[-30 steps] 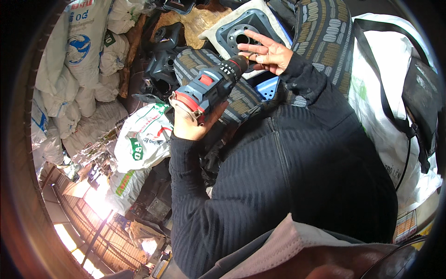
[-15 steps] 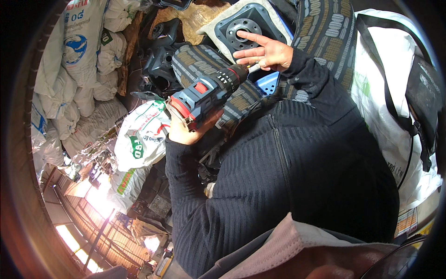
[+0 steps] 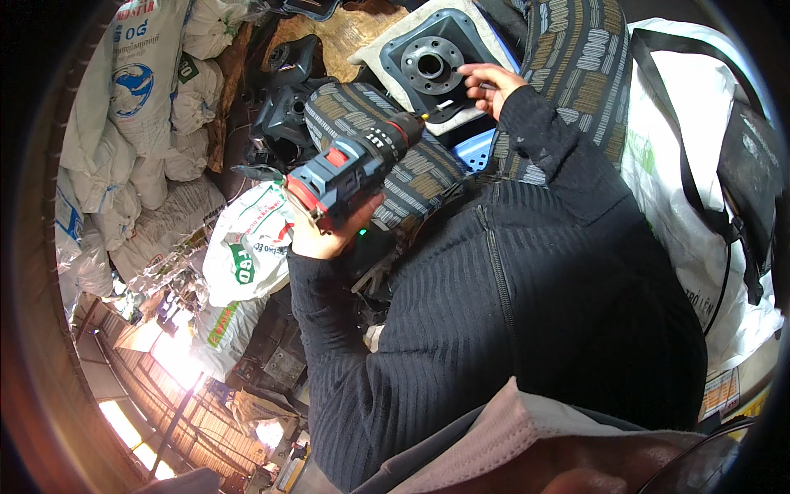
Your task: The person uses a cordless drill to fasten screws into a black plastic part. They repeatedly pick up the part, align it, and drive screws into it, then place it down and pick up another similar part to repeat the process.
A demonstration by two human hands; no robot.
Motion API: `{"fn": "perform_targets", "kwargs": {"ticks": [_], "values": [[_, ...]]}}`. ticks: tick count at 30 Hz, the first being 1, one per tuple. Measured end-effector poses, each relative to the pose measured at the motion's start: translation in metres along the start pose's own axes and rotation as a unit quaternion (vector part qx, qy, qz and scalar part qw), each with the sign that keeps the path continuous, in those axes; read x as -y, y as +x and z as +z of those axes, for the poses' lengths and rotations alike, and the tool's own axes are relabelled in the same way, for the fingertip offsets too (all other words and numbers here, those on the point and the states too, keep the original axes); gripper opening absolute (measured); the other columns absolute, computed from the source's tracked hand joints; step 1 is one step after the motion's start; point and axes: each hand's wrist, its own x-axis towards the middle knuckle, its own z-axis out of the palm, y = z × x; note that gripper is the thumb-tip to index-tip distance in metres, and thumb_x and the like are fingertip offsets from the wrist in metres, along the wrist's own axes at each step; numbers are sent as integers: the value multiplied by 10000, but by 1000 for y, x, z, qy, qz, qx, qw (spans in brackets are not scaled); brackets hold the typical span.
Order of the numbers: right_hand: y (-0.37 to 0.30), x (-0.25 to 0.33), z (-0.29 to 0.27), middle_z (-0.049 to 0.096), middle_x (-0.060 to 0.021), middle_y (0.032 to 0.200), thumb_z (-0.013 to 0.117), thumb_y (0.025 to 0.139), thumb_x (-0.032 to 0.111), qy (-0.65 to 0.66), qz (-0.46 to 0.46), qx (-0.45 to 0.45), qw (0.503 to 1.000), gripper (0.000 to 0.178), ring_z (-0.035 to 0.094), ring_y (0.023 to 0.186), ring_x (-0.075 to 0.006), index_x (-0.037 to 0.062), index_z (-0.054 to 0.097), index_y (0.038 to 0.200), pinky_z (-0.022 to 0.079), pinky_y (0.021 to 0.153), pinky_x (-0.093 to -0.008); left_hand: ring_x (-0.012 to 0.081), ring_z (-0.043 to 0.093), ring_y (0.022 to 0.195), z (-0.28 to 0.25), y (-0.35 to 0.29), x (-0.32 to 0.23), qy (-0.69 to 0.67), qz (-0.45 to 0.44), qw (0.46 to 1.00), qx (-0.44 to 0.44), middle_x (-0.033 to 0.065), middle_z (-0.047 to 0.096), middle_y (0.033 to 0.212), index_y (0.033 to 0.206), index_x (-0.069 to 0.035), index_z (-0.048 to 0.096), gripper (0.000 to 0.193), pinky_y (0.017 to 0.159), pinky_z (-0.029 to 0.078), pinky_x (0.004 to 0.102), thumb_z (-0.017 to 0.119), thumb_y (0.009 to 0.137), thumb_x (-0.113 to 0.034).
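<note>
Left of centre, the left hand (image 3: 319, 237) is closed around 1 drill (image 3: 350, 165). At upper centre, the right hand (image 3: 499, 87), half curled, I cannot tell if holding something, overlaps 1 square dark part (image 3: 429, 85).

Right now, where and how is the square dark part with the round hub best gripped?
Probably by the outer rim of the square dark part, coming from the right: the rim runs around the hub like a frame, and the right hand is at that side. The drill in the left hand crowds the lower-left approach.
</note>
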Motion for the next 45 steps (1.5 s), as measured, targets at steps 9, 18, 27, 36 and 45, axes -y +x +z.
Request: {"fn": "perform_targets", "kwargs": {"ticks": [9,18,27,36,45], "values": [[40,-10,1,600,17,845,792,753,276,-99,-84,-184,974,394,526,634,-39,78,634,1055,496,524,-198,179,635,802,9,51,-19,34,120,992,-7,76,665,916,1050,-22,621,375,708,507,315,742,696,-8],[43,-8,13,617,45,836,762,798,223,-145,-77,-147,975,319,544,670,-30,93,610,1046,471,586,-191,302,665,777,-4,84,-41,187,96,976,54,118,678,868,988,-67,645,332,686,533,346,757,737,-252],[43,-14,17,628,-25,827,777,762,179,-31,-85,-137,986,270,576,705,-88,45,616,931,473,616,-214,252,673,733,-24,154,-90,320,208,887,260,119,678,826,961,-60,651,292,675,533,344,753,710,-171],[46,-13,13,561,44,739,737,790,184,-75,-62,-173,980,152,533,647,-65,112,611,834,491,630,-223,324,667,693,-20,137,-51,290,130,932,177,162,667,760,906,-49,665,311,630,541,373,740,692,-261],[41,-22,13,629,9,794,792,756,188,-93,-70,-175,978,215,560,656,-64,101,604,814,487,628,-207,304,676,836,10,99,-41,312,137,934,104,172,671,947,1147,-31,582,533,732,542,358,743,679,-229]]}}
